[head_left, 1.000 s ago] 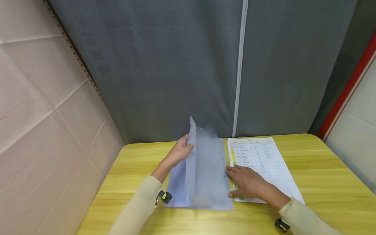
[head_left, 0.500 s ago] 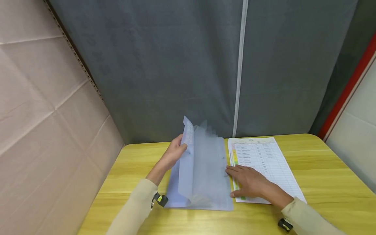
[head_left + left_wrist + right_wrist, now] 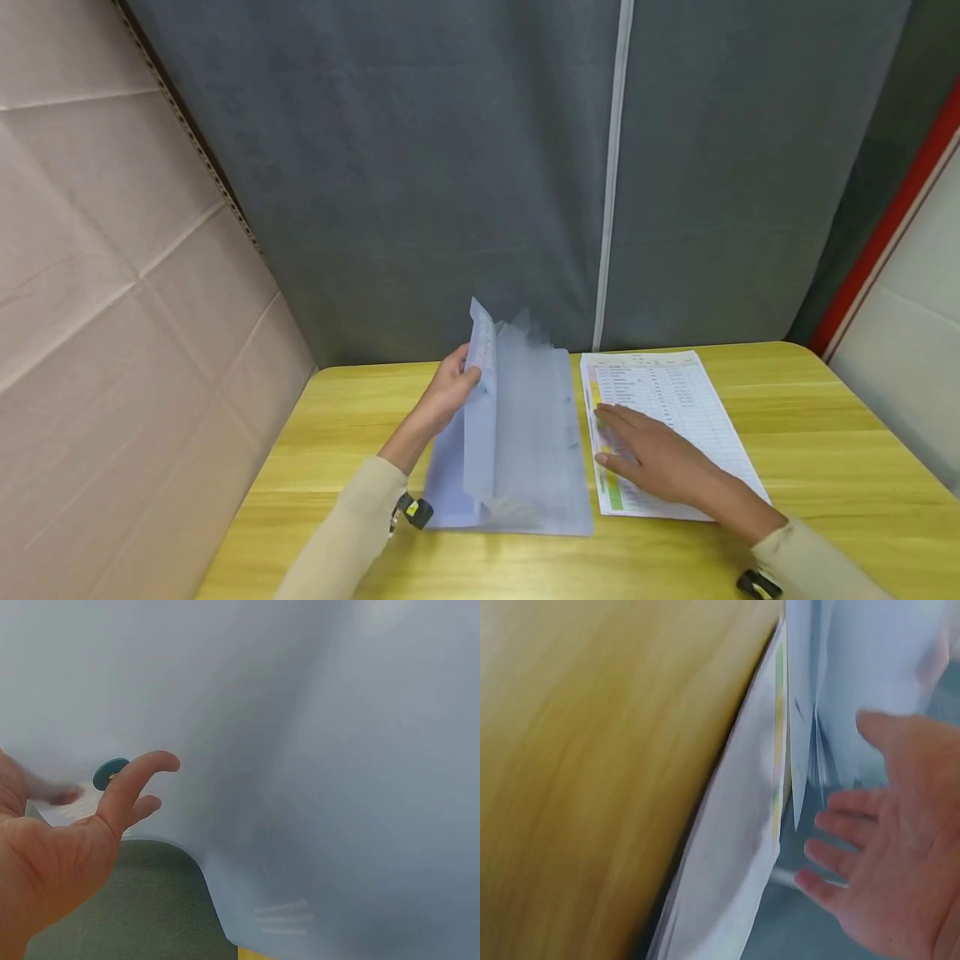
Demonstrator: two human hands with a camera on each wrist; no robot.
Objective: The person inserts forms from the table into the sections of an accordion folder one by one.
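Yellow wooden table (image 3: 810, 467), translucent blue folder (image 3: 525, 450) just beside printed sheet (image 3: 675, 408)

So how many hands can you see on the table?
2. The left hand holds up the flap of the blue folder. The right hand lies flat on the printed sheet beside the folder.
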